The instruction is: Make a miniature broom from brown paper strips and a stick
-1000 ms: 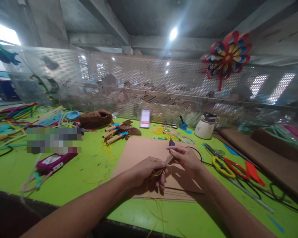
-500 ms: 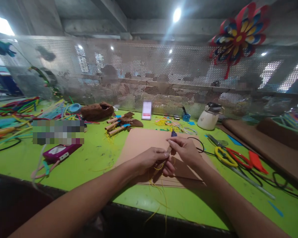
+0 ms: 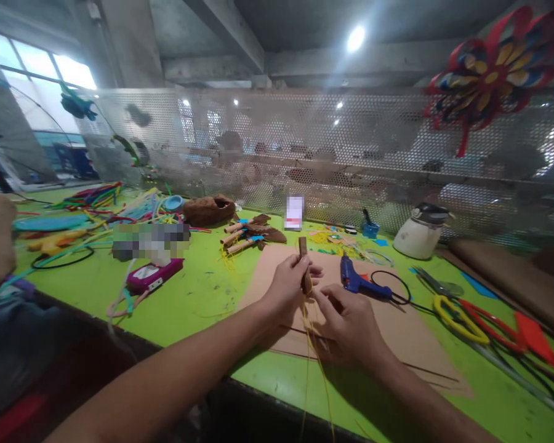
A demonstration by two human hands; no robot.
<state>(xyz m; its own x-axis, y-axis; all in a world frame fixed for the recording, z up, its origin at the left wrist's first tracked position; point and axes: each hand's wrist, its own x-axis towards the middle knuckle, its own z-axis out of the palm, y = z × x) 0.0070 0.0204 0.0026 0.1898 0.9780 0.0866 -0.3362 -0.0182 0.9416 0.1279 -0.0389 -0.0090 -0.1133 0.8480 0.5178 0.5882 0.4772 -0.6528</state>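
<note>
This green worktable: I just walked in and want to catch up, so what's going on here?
A person's left hand holds a small brown tube roughly upright over brown sheets. The right hand is at its lower end, beside dangling yellow strands; whether it grips them is unclear. A blue glue gun lies on the sheets, and three similar tubes lie farther back, to the left.
</note>
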